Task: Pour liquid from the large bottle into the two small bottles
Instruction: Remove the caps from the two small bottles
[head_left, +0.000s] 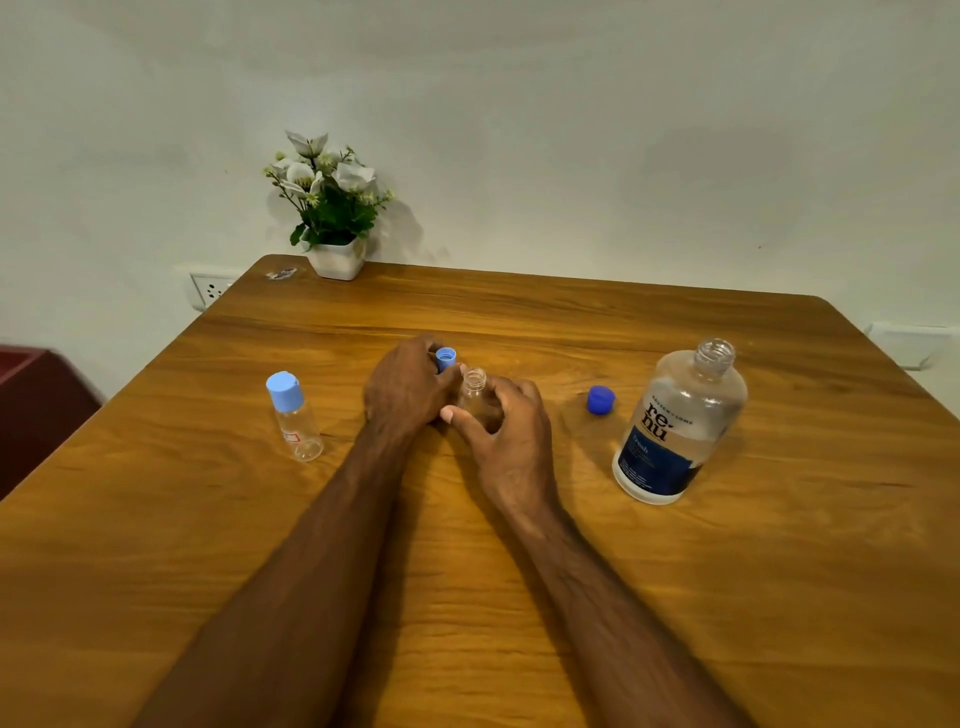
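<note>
The large clear bottle (680, 421) with a dark blue label stands uncapped at the right of the table. Its dark blue cap (601, 400) lies just left of it. At the table's middle my right hand (511, 431) grips a small clear bottle (475, 392) whose neck is uncovered. My left hand (405, 389) holds that bottle's light blue cap (445, 358) in its fingers, right beside the neck. A second small bottle (295, 415) with its light blue cap on stands at the left.
A white pot of artificial flowers (335, 208) stands at the table's far edge by the wall. A small wrapper (281, 272) lies beside it. Wall sockets (210, 288) sit behind the table's far left corner. A dark red piece of furniture (36, 405) is at the left.
</note>
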